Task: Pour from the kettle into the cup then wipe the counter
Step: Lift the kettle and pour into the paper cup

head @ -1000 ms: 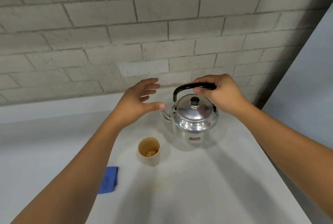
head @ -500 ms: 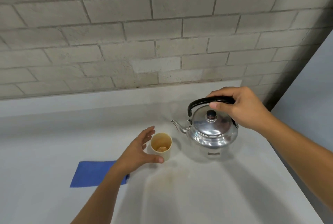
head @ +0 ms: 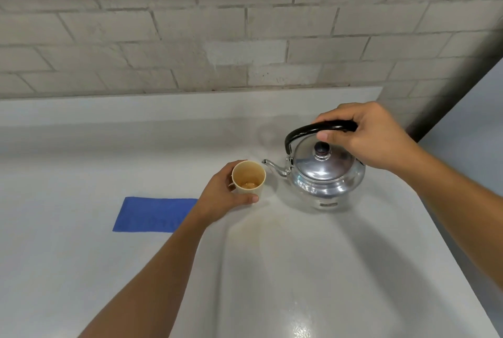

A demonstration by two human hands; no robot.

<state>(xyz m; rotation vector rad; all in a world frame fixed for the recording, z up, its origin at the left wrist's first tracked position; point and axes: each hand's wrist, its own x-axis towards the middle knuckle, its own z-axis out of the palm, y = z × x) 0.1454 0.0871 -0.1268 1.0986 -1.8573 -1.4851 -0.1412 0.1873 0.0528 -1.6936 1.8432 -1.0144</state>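
A shiny steel kettle [head: 324, 177] with a black handle and knobbed lid stands on the white counter [head: 299, 269], its spout pointing left. My right hand [head: 364, 139] is closed around the handle from the right. Just left of the spout stands a small beige cup [head: 249, 180] holding a little brownish liquid. My left hand [head: 220, 196] wraps the cup's left side, thumb across its front. A flat blue cloth [head: 152, 214] lies on the counter left of that hand, partly hidden by my forearm.
A grey brick wall [head: 245, 24] rises behind the counter's raised back ledge. The counter's right edge runs diagonally past the kettle. A faint brownish stain [head: 261, 231] marks the surface in front of the cup.
My left hand came down from beside the kettle and closed around the cup. My right hand kept its hold on the kettle handle. The view shifted, showing more of the blue cloth.
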